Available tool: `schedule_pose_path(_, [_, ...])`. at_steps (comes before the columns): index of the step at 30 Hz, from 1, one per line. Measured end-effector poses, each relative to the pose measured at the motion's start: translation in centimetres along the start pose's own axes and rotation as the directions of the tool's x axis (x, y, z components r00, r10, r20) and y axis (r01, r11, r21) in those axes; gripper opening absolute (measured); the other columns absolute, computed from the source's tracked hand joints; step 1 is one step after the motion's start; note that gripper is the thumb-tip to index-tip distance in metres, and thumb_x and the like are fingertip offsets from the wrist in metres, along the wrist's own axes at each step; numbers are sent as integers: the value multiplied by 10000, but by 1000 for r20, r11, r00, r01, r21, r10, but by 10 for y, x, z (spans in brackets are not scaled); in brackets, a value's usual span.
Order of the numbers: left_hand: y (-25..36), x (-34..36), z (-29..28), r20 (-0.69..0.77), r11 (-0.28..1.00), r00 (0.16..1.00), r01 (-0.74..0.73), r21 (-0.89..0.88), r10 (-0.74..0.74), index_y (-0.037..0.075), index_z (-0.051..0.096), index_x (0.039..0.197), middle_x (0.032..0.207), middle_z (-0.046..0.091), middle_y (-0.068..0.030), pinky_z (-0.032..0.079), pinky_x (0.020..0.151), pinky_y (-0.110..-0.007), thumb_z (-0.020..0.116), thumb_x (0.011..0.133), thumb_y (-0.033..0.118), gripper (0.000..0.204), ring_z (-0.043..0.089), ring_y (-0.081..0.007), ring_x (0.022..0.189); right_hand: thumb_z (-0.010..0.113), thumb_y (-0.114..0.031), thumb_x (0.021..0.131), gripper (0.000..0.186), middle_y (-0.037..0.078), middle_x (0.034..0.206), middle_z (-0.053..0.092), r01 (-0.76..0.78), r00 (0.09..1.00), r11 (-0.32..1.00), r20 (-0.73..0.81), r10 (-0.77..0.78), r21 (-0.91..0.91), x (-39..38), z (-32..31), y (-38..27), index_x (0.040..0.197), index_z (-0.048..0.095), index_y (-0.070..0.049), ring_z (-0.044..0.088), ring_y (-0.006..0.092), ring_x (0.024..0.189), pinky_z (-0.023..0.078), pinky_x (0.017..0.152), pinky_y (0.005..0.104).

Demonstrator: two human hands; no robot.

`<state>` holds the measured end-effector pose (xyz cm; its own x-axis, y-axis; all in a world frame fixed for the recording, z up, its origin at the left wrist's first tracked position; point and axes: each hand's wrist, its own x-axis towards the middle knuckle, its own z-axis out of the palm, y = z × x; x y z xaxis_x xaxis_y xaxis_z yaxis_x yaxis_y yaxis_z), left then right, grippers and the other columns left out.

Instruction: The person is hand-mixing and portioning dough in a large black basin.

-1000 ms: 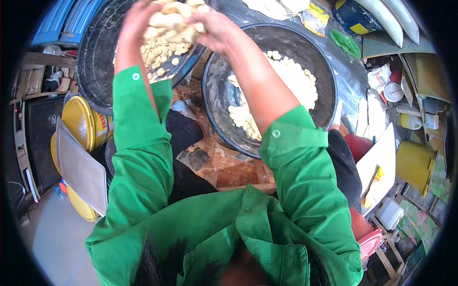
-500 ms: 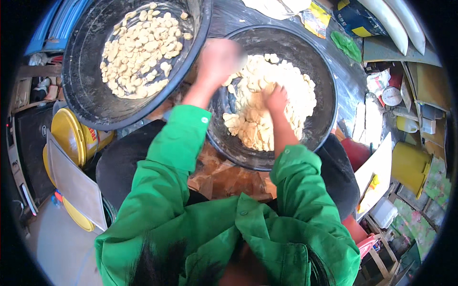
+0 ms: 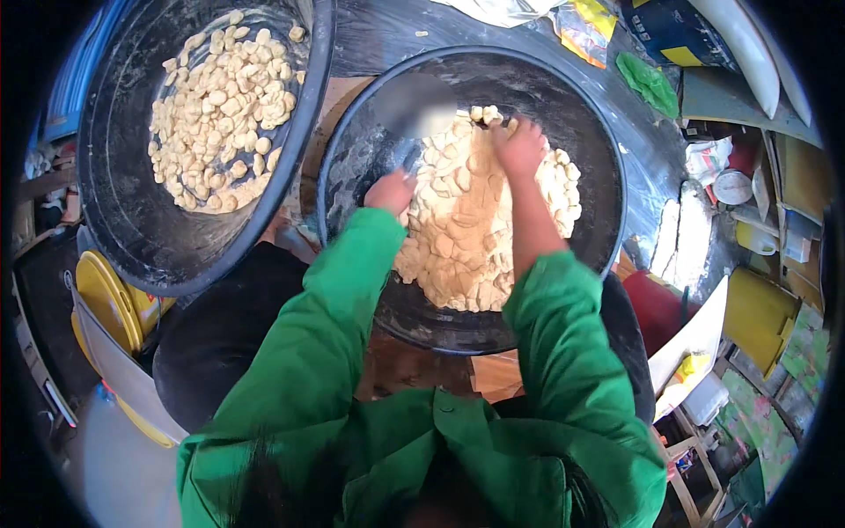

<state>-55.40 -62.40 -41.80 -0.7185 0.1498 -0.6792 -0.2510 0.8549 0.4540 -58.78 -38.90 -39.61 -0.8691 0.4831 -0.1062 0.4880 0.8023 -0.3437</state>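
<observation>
Though unclear, right hand (image 3: pixel 521 150) seemingly half-curled on lumps (image 3: pixel 458 233)

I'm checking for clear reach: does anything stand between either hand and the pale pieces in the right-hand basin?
Nothing visible does: the right hand is at the pale pieces, the left hand beside their left edge, both within the basin.

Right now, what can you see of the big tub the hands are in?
The black tub is round and open, plastic-looking, with a thick rim and pale smears inside. It holds pale lumps and stands right of another tub. The left hand and right hand are inside; a blur hides part.
</observation>
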Motion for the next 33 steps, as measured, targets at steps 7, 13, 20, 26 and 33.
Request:
schedule_pose_path(7, [9, -9, -43, 342, 947, 939, -78, 313, -36, -20, 642, 912, 949, 606, -249, 457, 813, -438, 541, 711, 258, 357, 586, -385, 908, 566, -676, 650, 865, 138, 1262, 408, 379, 805, 922, 521, -285, -83, -10, 50, -95, 1286, 399, -114, 391, 341, 1182, 310, 922, 622])
schedule_pose_path(13, [16, 16, -83, -224, 946, 920, -321, 46, 323, -22, 595, 954, 867, 625, -214, 462, 773, -423, 492, 845, 255, 315, 598, -370, 852, 550, -286, 757, 443, 78, 1209, 453, 860, 370, 510, 722, -585, -28, -181, 37, -114, 1170, 554, -128, 367, 298, 1198, 192, 1010, 559])
schedule_pose_path(20, [-60, 1, 41, -404, 911, 816, -375, 173, 413, 46, 540, 1140, 1200, 472, -206, 383, 914, -387, 581, 822, 330, 429, 498, -349, 1032, 579, -248, 706, 332, 59, 1149, 500, 687, 224, 609, 682, -696, 396, -232, -24, -36, 1020, 639, -159, 430, 246, 1124, 309, 943, 507])
schedule_pose_path(26, [-65, -51, 58, 256, 952, 930, -209, -225, 264, 29, 648, 889, 808, 642, -83, 453, 731, -312, 635, 729, 207, 240, 583, -188, 742, 661, -198, 706, 315, 107, 1034, 543, 431, 851, 895, 279, -444, 110, -141, -29, 27, 989, 579, -88, 530, 297, 945, 416, 823, 433])
schedule_pose_path(33, [-50, -85, 29, 290, 286, 950, 248, -926, 113, 1, 581, 839, 719, 605, -122, 523, 615, -363, 570, 746, 95, 133, 612, -238, 659, 460, -333, 796, 538, 182, 1435, 217, 395, 720, 919, 629, -292, -26, -243, -12, -10, 1292, 412, -129, 90, 444, 1328, 81, 1088, 503])
